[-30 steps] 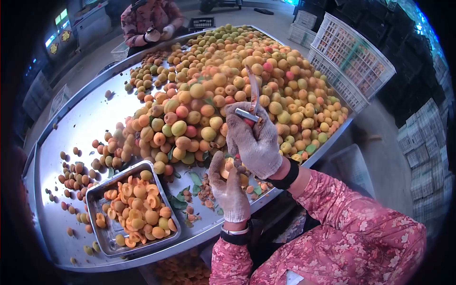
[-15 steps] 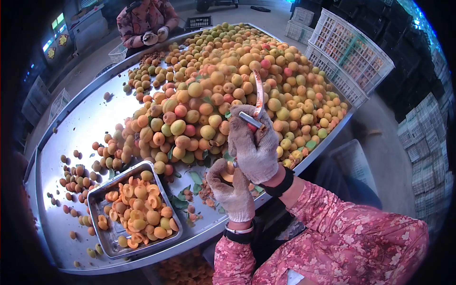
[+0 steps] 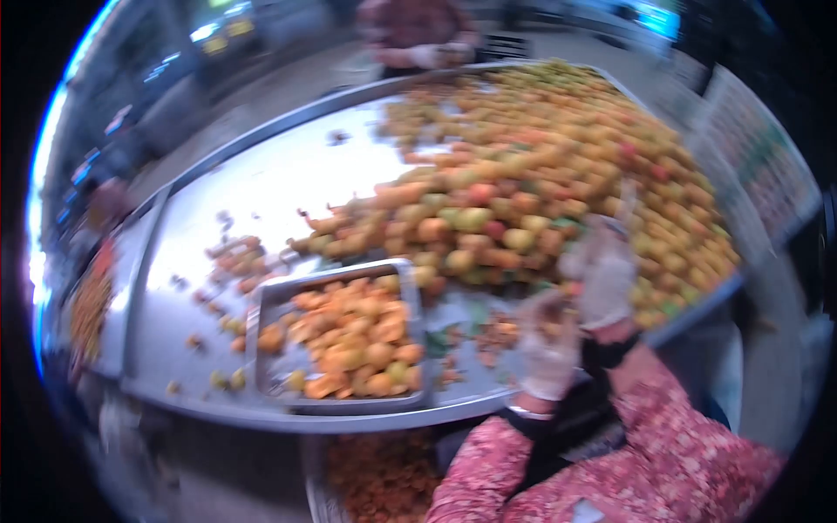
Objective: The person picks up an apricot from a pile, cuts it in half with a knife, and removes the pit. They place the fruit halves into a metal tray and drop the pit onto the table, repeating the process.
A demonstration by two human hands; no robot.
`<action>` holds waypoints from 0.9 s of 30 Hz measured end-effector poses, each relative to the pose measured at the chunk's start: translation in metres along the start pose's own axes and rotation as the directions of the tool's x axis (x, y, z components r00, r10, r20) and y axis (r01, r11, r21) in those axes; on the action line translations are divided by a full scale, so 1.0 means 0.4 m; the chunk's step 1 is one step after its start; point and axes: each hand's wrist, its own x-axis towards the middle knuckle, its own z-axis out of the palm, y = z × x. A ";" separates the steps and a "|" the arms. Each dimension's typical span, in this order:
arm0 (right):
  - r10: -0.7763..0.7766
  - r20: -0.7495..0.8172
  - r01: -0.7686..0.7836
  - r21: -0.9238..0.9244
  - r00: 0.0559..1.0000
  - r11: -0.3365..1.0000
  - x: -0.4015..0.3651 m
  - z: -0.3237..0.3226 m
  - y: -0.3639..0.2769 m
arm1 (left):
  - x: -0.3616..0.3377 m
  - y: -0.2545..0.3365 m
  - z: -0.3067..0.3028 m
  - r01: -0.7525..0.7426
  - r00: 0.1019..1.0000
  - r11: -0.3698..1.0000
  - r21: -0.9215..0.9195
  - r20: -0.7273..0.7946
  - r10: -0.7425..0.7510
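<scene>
Motion blurs the whole view. My right hand (image 3: pixel 608 275), in a pale glove, is closed round a curved knife (image 3: pixel 627 202) whose blade points up over the apricot pile. Just left of and below it, my gloved left hand (image 3: pixel 547 349) is curled, its fingers around what looks like an apricot (image 3: pixel 551 324), smeared and partly hidden. Both hands are close together over the table's near edge. Left of them stands a metal tray (image 3: pixel 255 344) of orange apricot halves and some whole-looking fruit. A large heap of apricots (image 3: pixel 475 218) lies beyond.
The metal table (image 3: pixel 288 179) has a raised rim, with loose fruit scattered on its left part. Leaves and pits (image 3: pixel 497 336) lie near my left hand. Another person (image 3: pixel 418 35) is at the far side. Crates (image 3: pixel 758 148) stand right. Below the edge is a container of apricot pieces (image 3: pixel 384 475).
The view has swung left, so the table, tray and hands appear farther right, and the picture has blurred. My hands stay close together, with the knife still in the right one.
</scene>
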 end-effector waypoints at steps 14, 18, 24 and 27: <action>0.471 -0.106 -0.394 0.407 0.876 0.824 0.039 -0.027 0.020 | -0.009 -0.056 0.036 0.110 0.987 0.870 -0.480 0.159 -0.037; 0.361 -0.150 -0.306 0.299 0.920 0.904 0.041 -0.019 0.023 | -0.006 -0.064 0.041 0.130 0.987 0.897 -0.422 0.143 -0.075; 0.274 -0.076 -0.247 0.253 0.959 0.936 0.035 -0.011 0.011 | 0.002 -0.056 0.033 0.222 0.966 0.865 -0.449 0.224 -0.132; 0.485 -0.087 -0.425 0.365 0.870 0.828 0.028 -0.013 0.015 | -0.001 -0.065 0.034 0.122 0.983 0.873 -0.471 0.177 -0.042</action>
